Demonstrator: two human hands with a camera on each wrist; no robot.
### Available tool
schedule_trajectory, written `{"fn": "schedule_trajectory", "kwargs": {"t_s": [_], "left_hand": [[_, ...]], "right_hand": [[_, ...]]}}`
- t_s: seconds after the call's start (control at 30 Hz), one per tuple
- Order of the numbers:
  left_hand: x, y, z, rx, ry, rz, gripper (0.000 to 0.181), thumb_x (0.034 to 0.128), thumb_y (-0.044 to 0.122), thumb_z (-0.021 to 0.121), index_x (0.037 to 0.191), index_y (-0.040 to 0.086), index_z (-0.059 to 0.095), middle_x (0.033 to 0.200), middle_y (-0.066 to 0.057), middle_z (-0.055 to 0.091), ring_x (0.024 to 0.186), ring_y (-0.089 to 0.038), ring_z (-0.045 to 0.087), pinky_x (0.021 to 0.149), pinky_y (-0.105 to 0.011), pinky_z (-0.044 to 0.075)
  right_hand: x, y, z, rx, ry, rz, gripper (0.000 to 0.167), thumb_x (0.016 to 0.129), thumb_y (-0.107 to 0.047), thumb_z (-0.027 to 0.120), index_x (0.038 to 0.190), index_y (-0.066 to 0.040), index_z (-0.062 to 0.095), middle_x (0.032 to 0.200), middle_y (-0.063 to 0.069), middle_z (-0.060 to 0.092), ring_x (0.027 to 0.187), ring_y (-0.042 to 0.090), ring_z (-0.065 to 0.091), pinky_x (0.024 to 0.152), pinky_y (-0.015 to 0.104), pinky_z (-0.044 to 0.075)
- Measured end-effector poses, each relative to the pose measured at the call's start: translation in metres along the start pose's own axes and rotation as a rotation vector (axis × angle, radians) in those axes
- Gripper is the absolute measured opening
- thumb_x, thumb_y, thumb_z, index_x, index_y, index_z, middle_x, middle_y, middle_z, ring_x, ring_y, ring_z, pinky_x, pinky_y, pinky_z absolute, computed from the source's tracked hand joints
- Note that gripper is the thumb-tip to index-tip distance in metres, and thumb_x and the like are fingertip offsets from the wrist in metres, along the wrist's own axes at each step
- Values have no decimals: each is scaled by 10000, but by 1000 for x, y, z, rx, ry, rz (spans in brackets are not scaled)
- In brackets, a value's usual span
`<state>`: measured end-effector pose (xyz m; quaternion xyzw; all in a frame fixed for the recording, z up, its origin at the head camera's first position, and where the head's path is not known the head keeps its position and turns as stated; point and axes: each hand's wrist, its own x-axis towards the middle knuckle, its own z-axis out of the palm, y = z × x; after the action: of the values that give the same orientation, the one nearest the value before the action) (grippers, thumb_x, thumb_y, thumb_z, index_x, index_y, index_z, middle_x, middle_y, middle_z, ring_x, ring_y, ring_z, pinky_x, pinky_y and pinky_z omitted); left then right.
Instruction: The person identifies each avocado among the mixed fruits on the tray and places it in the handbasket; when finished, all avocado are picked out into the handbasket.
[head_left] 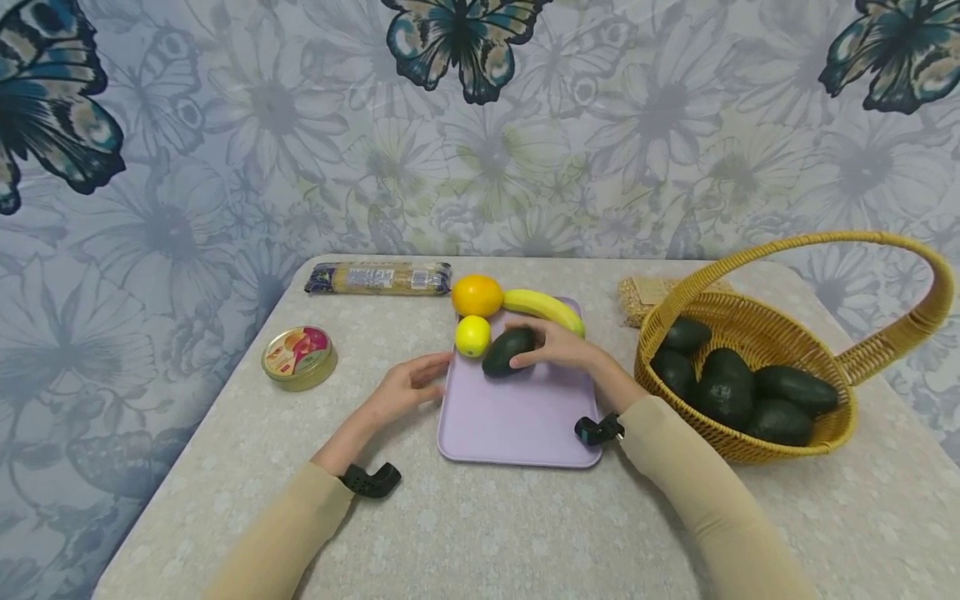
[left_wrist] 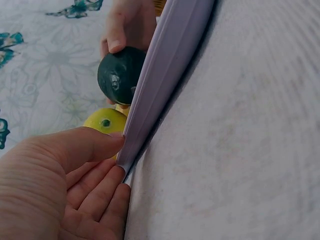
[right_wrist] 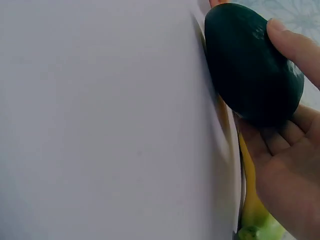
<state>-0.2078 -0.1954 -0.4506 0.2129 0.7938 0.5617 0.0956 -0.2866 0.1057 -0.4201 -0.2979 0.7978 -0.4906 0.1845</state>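
A dark green avocado (head_left: 507,352) is over the lilac tray (head_left: 517,421), held by my right hand (head_left: 558,343) with the thumb on one side and fingers on the other. The right wrist view shows this grip on the avocado (right_wrist: 252,65) closely. My left hand (head_left: 401,390) is at the tray's left edge, its fingers fairly straight. In the left wrist view the thumb and fingertips of that hand (left_wrist: 85,175) reach the tray's rim. A lemon (head_left: 473,337), an orange (head_left: 477,297) and a banana (head_left: 543,309) lie at the tray's far end.
On the right stands a wicker basket (head_left: 847,417) with a tall handle, holding several avocados (head_left: 723,390). Behind it lies a bag of grains (head_left: 637,300). A long pasta packet (head_left: 378,278) lies at the back left, and a round tin (head_left: 299,358) sits left of the tray.
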Motion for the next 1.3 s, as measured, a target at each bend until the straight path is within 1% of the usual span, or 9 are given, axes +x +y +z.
{"fn": "schedule_trajectory", "kwargs": {"t_s": [0.27,0.47,0.57,0.7,0.87,0.97,1.07,1.17,1.3], "left_hand": [[0,0,-1,3,5,-1,545,886,-1,630,1395,2,436,1426,-140,426,1302,-273,401,1055,-370,355],[-1,0,-2,11,11,-11,537,891,-13,619,1394,-14,431,1427,-167,415,1302,-320,390,1063,-423,337],[-1,4,-3,5,2,-9,534,892,-38,601,1391,-50,412,1429,-205,395,1303,-361,371,1066,-463,320],[-4,19,-1,-10,-21,-14,530,893,-57,588,1384,-91,391,1426,-245,375,1305,-381,359,1065,-471,319],[-7,32,1,-10,-26,-23,530,894,-58,583,1382,-106,381,1424,-262,368,1305,-387,356,1060,-470,326],[-7,33,1,-6,-23,-30,530,894,-56,582,1383,-102,383,1424,-259,369,1305,-389,355,1059,-472,328],[-7,32,1,-8,-18,-51,531,896,-46,584,1389,-82,389,1431,-239,372,1309,-377,355,1062,-463,328],[-7,32,1,-7,-15,-67,534,899,-38,583,1396,-70,389,1436,-225,373,1312,-371,354,1063,-460,328],[-5,31,1,1,-17,-70,536,900,-32,586,1397,-68,390,1436,-218,376,1312,-367,355,1063,-454,330]], "right_hand": [[-4,-16,-1,-38,86,-45,654,765,-240,797,1326,-35,530,1288,45,552,1139,216,534,1002,400,411],[-21,-59,-14,19,100,-189,572,806,-141,758,1322,-57,527,1307,54,530,1167,194,512,1020,378,399],[-34,-89,-27,29,100,-302,558,814,-81,738,1325,-39,518,1319,77,521,1197,196,489,1042,383,375],[-62,-124,-45,20,98,-444,562,799,-10,735,1311,15,505,1321,135,513,1225,240,459,1066,396,340],[-106,-149,-68,49,109,-547,595,760,104,725,1303,71,485,1334,168,496,1263,300,408,1073,372,330],[-132,-152,-81,101,106,-584,618,743,181,690,1309,119,452,1349,213,464,1269,322,392,1034,346,385],[-159,-148,-94,135,105,-586,637,742,225,656,1325,151,408,1366,245,431,1262,314,399,965,318,455],[-184,-136,-106,147,115,-578,654,743,246,635,1335,176,368,1379,241,415,1238,291,428,920,299,487],[-214,-109,-119,169,114,-602,667,739,269,616,1327,231,304,1383,268,377,1232,297,420,910,289,490]]}}
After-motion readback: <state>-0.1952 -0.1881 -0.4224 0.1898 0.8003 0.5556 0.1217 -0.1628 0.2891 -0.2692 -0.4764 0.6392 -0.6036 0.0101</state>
